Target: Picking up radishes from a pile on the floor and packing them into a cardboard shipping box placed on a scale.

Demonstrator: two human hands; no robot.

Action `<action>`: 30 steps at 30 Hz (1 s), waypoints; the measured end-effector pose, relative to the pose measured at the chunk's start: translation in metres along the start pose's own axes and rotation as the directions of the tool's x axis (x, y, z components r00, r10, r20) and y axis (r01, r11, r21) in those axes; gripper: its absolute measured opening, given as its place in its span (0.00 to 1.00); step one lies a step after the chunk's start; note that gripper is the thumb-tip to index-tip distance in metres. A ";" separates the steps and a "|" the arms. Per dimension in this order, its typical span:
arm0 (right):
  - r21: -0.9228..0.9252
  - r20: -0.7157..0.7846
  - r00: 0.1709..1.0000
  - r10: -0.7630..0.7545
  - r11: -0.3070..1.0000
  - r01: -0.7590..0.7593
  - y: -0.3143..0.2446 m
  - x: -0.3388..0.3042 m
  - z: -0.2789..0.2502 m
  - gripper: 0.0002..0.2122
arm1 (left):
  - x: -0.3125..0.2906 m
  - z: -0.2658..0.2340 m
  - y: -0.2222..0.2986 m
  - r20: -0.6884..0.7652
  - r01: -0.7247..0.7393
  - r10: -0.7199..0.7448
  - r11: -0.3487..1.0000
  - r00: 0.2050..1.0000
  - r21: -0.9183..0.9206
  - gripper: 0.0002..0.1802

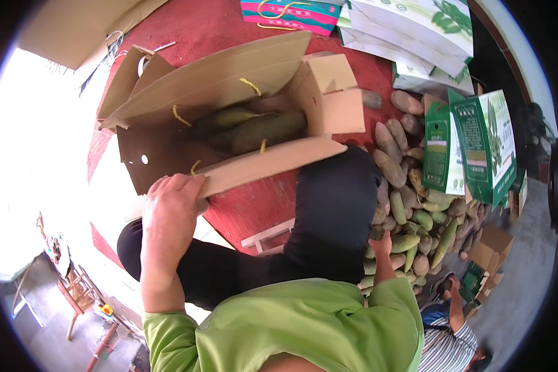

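Red mat: left hand grips the carton flap's edge.

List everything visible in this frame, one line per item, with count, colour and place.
open brown cardboard box: one, on the red mat, centre left, flaps up.
green oblong gourds in the box: a few, dull green, lying inside; exact count hidden.
heap of loose green and brown gourds: many, on the right, beside the knee.
green-and-white printed cartons: several, upper right and right edge, some standing.
pink-and-teal striped carton: one, top centre.
red mat: one, under the box.
small wooden chair: one, lower left.
another person in a striped shirt: one, lower right.
left hand: gripping the box's near flap.
right hand: reaching into the heap; grip unclear.
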State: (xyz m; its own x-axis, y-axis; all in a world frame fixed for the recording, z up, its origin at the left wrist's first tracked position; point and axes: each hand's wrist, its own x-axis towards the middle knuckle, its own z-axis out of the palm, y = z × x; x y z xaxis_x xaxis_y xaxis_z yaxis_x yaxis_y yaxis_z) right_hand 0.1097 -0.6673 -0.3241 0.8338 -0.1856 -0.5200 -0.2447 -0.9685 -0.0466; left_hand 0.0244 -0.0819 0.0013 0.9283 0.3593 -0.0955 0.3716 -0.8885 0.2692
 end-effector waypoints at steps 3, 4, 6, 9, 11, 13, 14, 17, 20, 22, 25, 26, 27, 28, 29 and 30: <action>0.314 -0.146 0.986 -0.079 0.942 0.122 0.022 0.013 0.006 0.37 | 0.000 -0.001 -0.002 0.016 -0.014 0.014 1.000 1.000 0.006 0.14; 0.457 -0.062 0.987 -0.148 0.875 0.160 -0.010 0.011 -0.015 0.33 | -0.004 0.000 -0.003 0.046 0.031 -0.033 0.998 0.998 0.048 0.21; 0.617 -0.063 0.980 -0.186 0.765 0.185 -0.038 0.018 -0.055 0.31 | -0.004 0.003 -0.006 0.028 0.016 -0.017 0.999 0.999 0.038 0.21; 0.593 -0.299 0.875 -0.382 0.644 0.484 -0.114 0.017 -0.123 0.26 | -0.005 0.002 -0.008 0.011 0.004 -0.004 1.000 1.000 0.028 0.22; 0.735 -0.227 0.894 -0.387 0.535 0.418 -0.178 0.000 -0.187 0.26 | -0.005 0.001 -0.010 0.001 0.003 -0.003 1.000 1.000 0.017 0.22; 0.727 -0.336 0.839 -0.427 0.449 0.519 -0.234 -0.028 -0.242 0.26 | -0.004 0.002 -0.010 0.029 -0.002 0.001 0.999 1.000 0.038 0.21; 0.664 -0.408 0.779 -0.476 0.431 0.611 -0.257 -0.039 -0.267 0.27 | -0.005 0.002 -0.010 0.023 0.002 -0.003 0.999 1.000 0.039 0.21; 0.512 -0.589 0.568 -0.575 0.278 0.813 -0.307 -0.071 -0.327 0.29 | -0.005 0.007 -0.011 0.012 -0.005 0.005 1.000 1.000 0.025 0.19; 0.423 -0.660 0.287 -0.694 -0.028 0.906 -0.369 -0.119 -0.373 0.31 | -0.004 0.007 -0.014 -0.010 -0.034 0.035 0.999 0.999 0.036 0.19; 0.463 -0.626 0.182 -0.758 -0.173 0.869 -0.410 -0.146 -0.383 0.32 | -0.003 0.007 -0.013 0.006 -0.067 0.067 0.996 0.998 0.063 0.10; 0.391 -0.498 0.048 -0.866 -0.175 0.904 -0.476 -0.175 -0.359 0.33 | -0.007 0.008 -0.016 -0.007 -0.050 0.050 0.996 0.999 0.075 0.08; 0.384 -0.409 -0.026 -0.912 -0.198 0.902 -0.499 -0.185 -0.347 0.31 | -0.007 0.010 -0.018 -0.006 -0.051 0.051 0.996 0.999 0.075 0.08; 0.376 -0.318 -0.097 -0.943 -0.219 0.900 -0.520 -0.193 -0.337 0.30 | -0.007 0.010 -0.018 -0.012 -0.047 0.048 0.996 0.999 0.069 0.08; 0.301 -0.300 -0.171 -0.939 -0.263 0.917 -0.538 -0.196 -0.319 0.28 | -0.009 0.009 -0.019 -0.018 -0.033 0.034 0.997 0.999 0.068 0.08; 0.217 -0.279 -0.235 -0.931 -0.300 0.929 -0.552 -0.196 -0.301 0.27 | -0.008 0.009 -0.019 -0.019 -0.041 0.042 0.997 0.999 0.068 0.08; 0.146 -0.261 -0.277 -0.925 -0.322 0.936 -0.562 -0.197 -0.285 0.27 | -0.007 0.008 -0.018 -0.023 -0.053 0.054 0.996 0.998 0.072 0.07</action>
State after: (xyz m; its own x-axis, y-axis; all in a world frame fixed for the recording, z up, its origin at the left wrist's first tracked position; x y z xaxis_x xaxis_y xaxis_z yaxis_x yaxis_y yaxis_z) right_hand 0.2241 -0.1333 0.0482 0.1243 0.9037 0.4097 0.7867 0.1619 -0.5958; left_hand 0.0118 -0.0709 -0.0103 0.9466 0.3171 -0.0582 0.3222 -0.9244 0.2044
